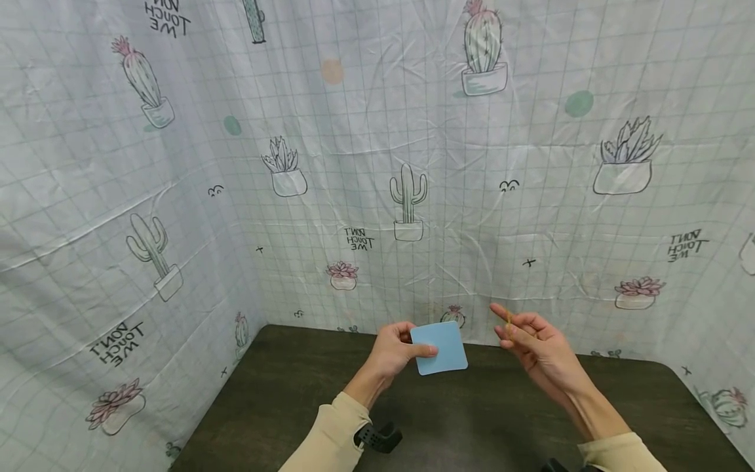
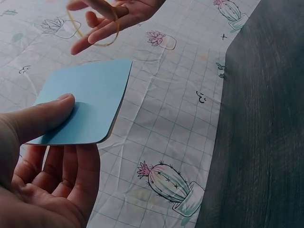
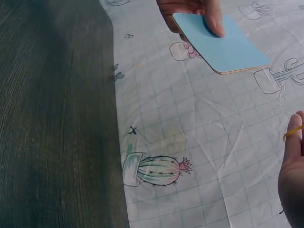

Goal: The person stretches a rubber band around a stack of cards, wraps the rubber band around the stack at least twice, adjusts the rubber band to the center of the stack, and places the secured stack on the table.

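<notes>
My left hand pinches a thin stack of square, light blue cards with rounded corners. Its thumb lies on the top face and the fingers are underneath, as the left wrist view shows. Several thin layers show at the edge of the stack in the right wrist view. Off to the right, apart from the cards, my right hand holds a thin yellow rubber band. The band hangs as a loop about its fingers and thumb. Most of the right hand lies outside the right wrist view.
Both hands are held above a dark wood-grain table. A pale cloth with a grid and cactus prints hangs behind the table and at its sides. A black strap is on the left wrist.
</notes>
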### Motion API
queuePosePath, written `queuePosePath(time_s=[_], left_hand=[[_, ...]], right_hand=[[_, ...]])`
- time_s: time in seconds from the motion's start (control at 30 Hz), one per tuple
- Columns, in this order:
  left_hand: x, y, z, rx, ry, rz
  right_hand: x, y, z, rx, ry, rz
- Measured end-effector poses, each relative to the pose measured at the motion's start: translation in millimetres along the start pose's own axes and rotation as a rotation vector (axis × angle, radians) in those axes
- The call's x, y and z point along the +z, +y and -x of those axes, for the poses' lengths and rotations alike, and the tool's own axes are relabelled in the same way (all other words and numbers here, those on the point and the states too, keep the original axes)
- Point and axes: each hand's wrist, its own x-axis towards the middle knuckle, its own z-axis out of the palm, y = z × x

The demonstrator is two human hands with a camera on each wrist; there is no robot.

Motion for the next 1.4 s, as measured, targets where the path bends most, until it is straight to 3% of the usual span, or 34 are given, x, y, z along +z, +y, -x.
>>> queuePosePath(time_s=[0.27,0.57,0.9,1.17,1.4], left_hand=[[1.8,0.0,0.7,0.002,-0.008,0.001],[2.4,2.4,0.0,-0.013,0.013,0.004],[3.1,2.4,-4.4,-0.037,0.029,-0.032],[10.9,4.9,-6.0,-0.031,0.050,-0.081],[17.2,6.9,-6.0,-0.023,0.036,-0.059]], right_hand=[[2,2,0.8,-0.036,-0.008,0.114],[-6,3,-3.6,-0.094,-0.085,0.131],[-6,-3,-3.2,0.014,-0.017,0.437],[5,-7,-12.6,0.086,-0.015,0.673],[17,-4,-21.9,0.112,-0.009,0.792]])
